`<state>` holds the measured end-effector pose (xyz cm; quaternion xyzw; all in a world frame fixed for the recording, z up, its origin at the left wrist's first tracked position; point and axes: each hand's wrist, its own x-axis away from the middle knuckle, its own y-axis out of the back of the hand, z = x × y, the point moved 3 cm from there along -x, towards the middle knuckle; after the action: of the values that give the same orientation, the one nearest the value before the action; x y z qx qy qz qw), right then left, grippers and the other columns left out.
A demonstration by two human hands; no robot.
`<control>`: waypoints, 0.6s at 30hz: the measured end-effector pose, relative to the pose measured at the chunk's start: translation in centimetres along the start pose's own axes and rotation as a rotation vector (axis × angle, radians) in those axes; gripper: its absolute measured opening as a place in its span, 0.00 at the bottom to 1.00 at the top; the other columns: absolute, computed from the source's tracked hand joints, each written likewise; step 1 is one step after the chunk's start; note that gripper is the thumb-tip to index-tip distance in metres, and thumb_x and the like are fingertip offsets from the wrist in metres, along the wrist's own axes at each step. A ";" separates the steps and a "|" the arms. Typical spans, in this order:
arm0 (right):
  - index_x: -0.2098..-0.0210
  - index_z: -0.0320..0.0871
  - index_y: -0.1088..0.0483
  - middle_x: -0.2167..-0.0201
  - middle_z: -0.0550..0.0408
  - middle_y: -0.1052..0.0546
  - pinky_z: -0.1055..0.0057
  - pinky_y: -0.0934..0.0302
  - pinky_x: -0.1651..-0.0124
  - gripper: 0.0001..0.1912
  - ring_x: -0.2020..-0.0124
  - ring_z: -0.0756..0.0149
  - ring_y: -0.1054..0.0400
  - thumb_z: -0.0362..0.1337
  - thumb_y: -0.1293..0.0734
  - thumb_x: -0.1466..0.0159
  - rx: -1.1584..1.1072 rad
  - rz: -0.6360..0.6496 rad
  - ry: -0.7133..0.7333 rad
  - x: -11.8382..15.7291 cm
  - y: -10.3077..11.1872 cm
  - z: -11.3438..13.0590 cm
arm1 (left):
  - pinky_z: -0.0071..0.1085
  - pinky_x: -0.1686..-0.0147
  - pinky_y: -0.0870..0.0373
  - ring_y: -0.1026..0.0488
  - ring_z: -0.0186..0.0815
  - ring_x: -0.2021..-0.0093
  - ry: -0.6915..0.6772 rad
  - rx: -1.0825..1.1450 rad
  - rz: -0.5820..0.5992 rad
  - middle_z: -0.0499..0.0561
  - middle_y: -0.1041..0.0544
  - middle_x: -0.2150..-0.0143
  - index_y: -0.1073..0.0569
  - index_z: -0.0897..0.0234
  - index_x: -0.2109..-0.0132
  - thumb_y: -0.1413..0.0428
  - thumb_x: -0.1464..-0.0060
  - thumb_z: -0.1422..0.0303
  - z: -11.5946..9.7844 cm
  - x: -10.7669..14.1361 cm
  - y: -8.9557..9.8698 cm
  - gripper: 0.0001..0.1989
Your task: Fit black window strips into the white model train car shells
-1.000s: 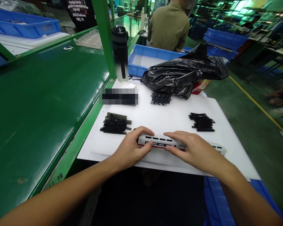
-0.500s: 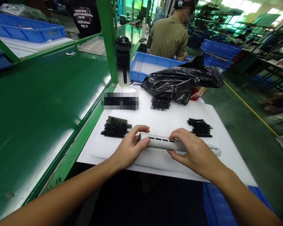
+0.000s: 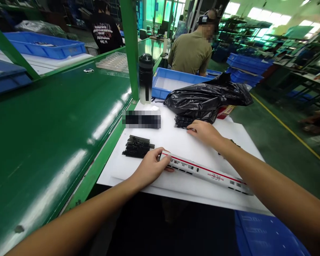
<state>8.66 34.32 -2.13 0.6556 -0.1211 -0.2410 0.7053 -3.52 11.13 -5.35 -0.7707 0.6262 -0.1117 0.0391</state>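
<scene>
My left hand (image 3: 153, 165) grips the left end of a white model train car body (image 3: 202, 172), thumb on top and fingers underneath. A red stripe, small windows and ICE lettering show on its side; its right end passes behind my right forearm. My right hand (image 3: 204, 131) is at the edge of a pile of thin black frame-like pieces (image 3: 181, 121), its fingertips pinched together. What they pinch, if anything, is too small to make out. A stack of flat black strips (image 3: 137, 146) lies just beyond my left hand. My right forearm mostly hides another black pile (image 3: 235, 143).
Across the white work surface (image 3: 117, 169) lie a black plastic bag (image 3: 208, 97), a bottle (image 3: 145, 80) and a blurred-out dark object (image 3: 141, 119). A blue tray (image 3: 161, 93) stands behind. To the left runs a green conveyor belt (image 3: 56, 117); two people sit further back.
My right hand has let go of the train car body and moved up to the pile of black frame pieces. The body has turned to show its red-striped side, its right end now nearer me.
</scene>
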 end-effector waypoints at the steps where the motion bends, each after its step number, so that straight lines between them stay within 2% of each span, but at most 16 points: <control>1: 0.58 0.41 0.22 0.58 0.48 0.23 0.65 0.39 0.56 0.12 0.57 0.58 0.30 0.35 0.38 0.32 0.010 0.002 0.006 -0.5 -0.7 -0.2 | 0.39 0.61 0.19 0.22 0.41 0.60 0.003 0.005 0.006 0.52 0.21 0.62 0.26 0.66 0.63 0.43 0.43 0.62 0.0 0.0 0.0 0.10; 4: 0.61 0.39 0.23 0.58 0.44 0.23 0.64 0.40 0.56 0.14 0.55 0.55 0.31 0.33 0.40 0.31 0.040 -0.017 0.013 -0.8 -1.2 0.5 | 0.40 0.60 0.19 0.22 0.42 0.60 0.022 0.044 0.013 0.52 0.21 0.62 0.26 0.66 0.63 0.42 0.43 0.61 0.0 -0.1 0.0 0.11; 7: 0.59 0.40 0.25 0.60 0.46 0.23 0.64 0.39 0.57 0.13 0.58 0.57 0.30 0.33 0.41 0.31 0.028 -0.042 -0.014 0.3 0.5 2.1 | 0.40 0.55 0.20 0.23 0.42 0.55 0.025 0.104 0.001 0.52 0.21 0.60 0.24 0.66 0.61 0.42 0.42 0.61 0.1 -0.3 0.2 0.11; 10: 0.57 0.44 0.26 0.68 0.54 0.23 0.69 0.39 0.67 0.13 0.69 0.64 0.30 0.41 0.40 0.29 -0.263 -0.031 -0.114 2.9 3.0 4.1 | 0.40 0.53 0.21 0.23 0.42 0.53 0.055 0.148 -0.026 0.52 0.21 0.58 0.23 0.66 0.59 0.42 0.42 0.61 0.4 -0.5 0.4 0.11; 13: 0.62 0.44 0.23 0.77 0.57 0.26 0.71 0.39 0.74 0.15 0.77 0.67 0.33 0.48 0.36 0.32 -0.667 0.072 -0.235 6.3 4.6 6.2 | 0.40 0.54 0.20 0.24 0.42 0.53 0.084 0.177 -0.051 0.52 0.21 0.57 0.22 0.65 0.59 0.44 0.40 0.61 0.6 -0.7 0.5 0.12; 16: 0.65 0.44 0.22 0.79 0.58 0.26 0.72 0.38 0.76 0.14 0.79 0.68 0.33 0.48 0.32 0.35 -0.795 0.136 -0.324 9.2 4.5 7.9 | 0.39 0.55 0.20 0.24 0.42 0.54 0.074 0.175 -0.041 0.52 0.22 0.58 0.21 0.65 0.59 0.45 0.39 0.60 0.3 -0.7 0.4 0.13; 18: 0.66 0.45 0.22 0.79 0.58 0.25 0.73 0.36 0.76 0.12 0.79 0.68 0.31 0.46 0.32 0.35 -0.797 0.119 -0.368 10.2 3.6 8.5 | 0.38 0.55 0.20 0.24 0.41 0.55 0.073 0.146 -0.039 0.52 0.22 0.59 0.21 0.65 0.59 0.44 0.40 0.60 0.1 -0.6 0.4 0.13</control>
<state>13.91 21.95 0.92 0.2706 -0.1799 -0.3404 0.8824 -3.99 11.62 -5.65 -0.7731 0.6024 -0.1856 0.0701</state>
